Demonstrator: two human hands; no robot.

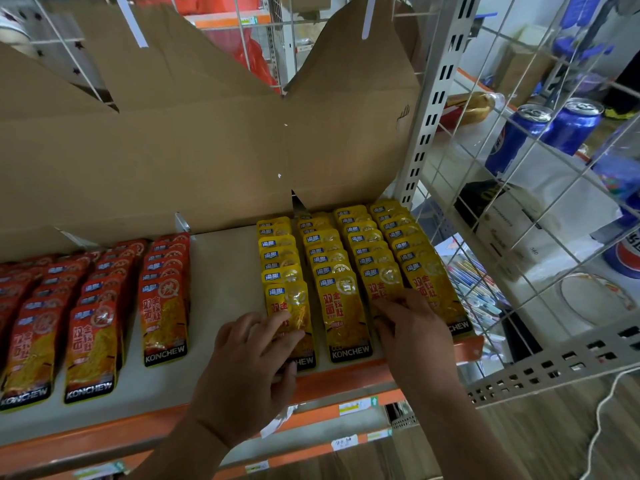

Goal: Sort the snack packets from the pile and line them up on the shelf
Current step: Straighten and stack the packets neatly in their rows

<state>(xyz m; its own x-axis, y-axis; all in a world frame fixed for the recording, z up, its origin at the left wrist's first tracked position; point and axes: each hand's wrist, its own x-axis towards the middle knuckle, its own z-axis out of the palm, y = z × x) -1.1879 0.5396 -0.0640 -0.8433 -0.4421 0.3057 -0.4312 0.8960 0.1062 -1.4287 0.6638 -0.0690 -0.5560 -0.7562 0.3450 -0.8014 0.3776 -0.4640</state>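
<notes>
Red snack packets (97,327) are lined up in overlapping rows at the left of the shelf (221,278), and four rows of yellow snack packets (346,306) at the right. No pile is shown, so the sorting is judged nearly done. The left hand (256,355) is laid, fingers slightly apart, on the first yellow row's front packet (294,306); whether it is pinched cannot be told. The right hand (412,327) is pressed flat, fingers spread, on the third row's front packet (381,282).
</notes>
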